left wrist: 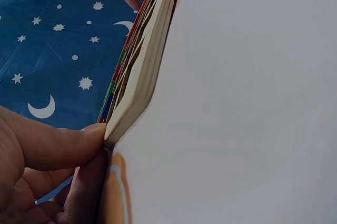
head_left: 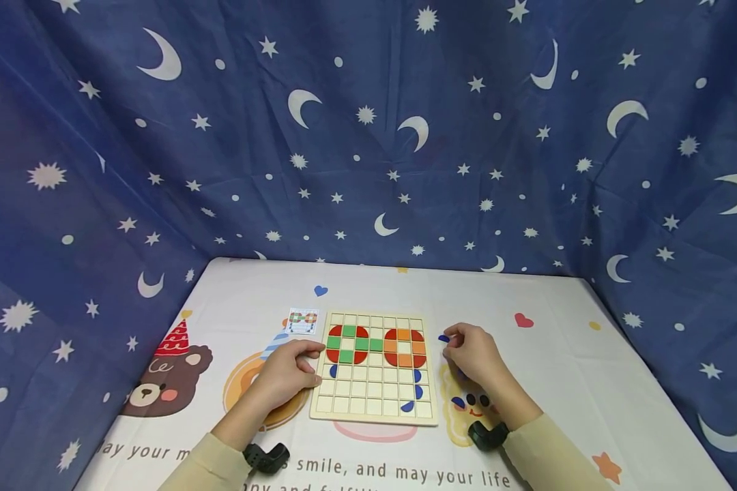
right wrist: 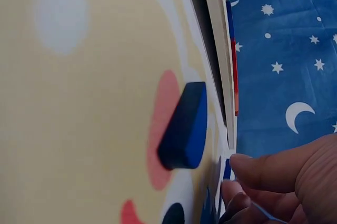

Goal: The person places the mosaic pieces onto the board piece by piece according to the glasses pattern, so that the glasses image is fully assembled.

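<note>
A pale wooden grid board (head_left: pixel 357 389) lies on the table, with red rounded corner pieces, green squares (head_left: pixel 376 345), orange squares and several blue half-circle pieces in its cells. My left hand (head_left: pixel 282 375) touches the board's left edge, thumb nearer me and fingers farther along; the left wrist view shows the thumb (left wrist: pixel 79 142) at the board's corner. Right of the board, my right hand (head_left: pixel 475 354) pinches a small blue half-circle piece (head_left: pixel 444 338) between thumb and fingertips. Another blue half-circle piece (right wrist: pixel 184 129) lies on the table below that hand.
A small pattern card (head_left: pixel 303 321) lies beyond the board's upper left corner, printed with similar coloured shapes. The white tablecloth (head_left: pixel 553 382) carries cartoon prints and lettering. A blue curtain (head_left: pixel 368 170) with moons and stars stands behind and at both sides.
</note>
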`<action>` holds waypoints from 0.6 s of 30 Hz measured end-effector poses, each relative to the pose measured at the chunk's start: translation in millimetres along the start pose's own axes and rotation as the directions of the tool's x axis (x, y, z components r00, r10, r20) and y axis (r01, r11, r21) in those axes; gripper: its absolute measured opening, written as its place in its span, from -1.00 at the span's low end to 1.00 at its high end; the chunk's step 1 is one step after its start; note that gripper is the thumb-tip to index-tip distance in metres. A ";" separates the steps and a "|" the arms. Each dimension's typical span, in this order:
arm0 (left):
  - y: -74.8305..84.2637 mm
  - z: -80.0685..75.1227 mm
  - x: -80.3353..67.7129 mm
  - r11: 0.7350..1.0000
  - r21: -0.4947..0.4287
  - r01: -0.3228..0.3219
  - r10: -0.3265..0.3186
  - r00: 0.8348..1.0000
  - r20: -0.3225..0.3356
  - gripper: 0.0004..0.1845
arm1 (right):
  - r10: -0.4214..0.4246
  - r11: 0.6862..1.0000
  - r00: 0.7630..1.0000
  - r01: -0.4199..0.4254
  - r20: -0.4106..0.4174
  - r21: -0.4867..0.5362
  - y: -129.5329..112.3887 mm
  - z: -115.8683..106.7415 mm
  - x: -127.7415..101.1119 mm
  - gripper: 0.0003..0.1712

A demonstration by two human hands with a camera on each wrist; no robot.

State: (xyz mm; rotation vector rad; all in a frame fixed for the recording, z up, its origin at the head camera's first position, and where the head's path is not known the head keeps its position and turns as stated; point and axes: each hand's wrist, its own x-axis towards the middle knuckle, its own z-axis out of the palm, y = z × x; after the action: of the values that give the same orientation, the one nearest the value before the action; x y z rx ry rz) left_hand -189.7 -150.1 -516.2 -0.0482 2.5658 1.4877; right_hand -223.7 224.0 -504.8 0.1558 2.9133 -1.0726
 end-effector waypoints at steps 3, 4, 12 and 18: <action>0.3 0.1 -0.2 1.000 0.001 -0.007 0.007 1.000 -0.001 -0.37 | 0.025 1.000 1.000 -0.025 0.007 -0.010 0.0 0.2 4.3 -0.59; 0.6 0.1 -0.4 1.000 0.000 -0.006 0.006 1.000 -0.001 -0.38 | 0.036 0.999 0.999 -0.036 0.013 -0.012 -0.3 0.5 5.8 -0.58; 1.0 1.2 -0.3 1.000 -0.001 -0.002 0.002 1.000 0.000 -0.38 | 0.055 0.997 0.998 -0.054 0.017 -0.059 -5.2 3.8 14.4 -0.69; 0.3 1.2 -0.3 1.000 0.002 0.000 0.000 1.000 0.001 -0.38 | 0.021 0.996 1.000 -0.019 0.019 -0.084 -5.7 5.3 16.0 -0.80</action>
State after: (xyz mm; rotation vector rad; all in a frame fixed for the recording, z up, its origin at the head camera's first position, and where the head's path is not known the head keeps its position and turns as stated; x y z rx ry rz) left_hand -189.3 -148.9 -516.5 -0.0476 2.5664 1.4851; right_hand -240.3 217.6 -506.2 0.1707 2.9261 -0.9418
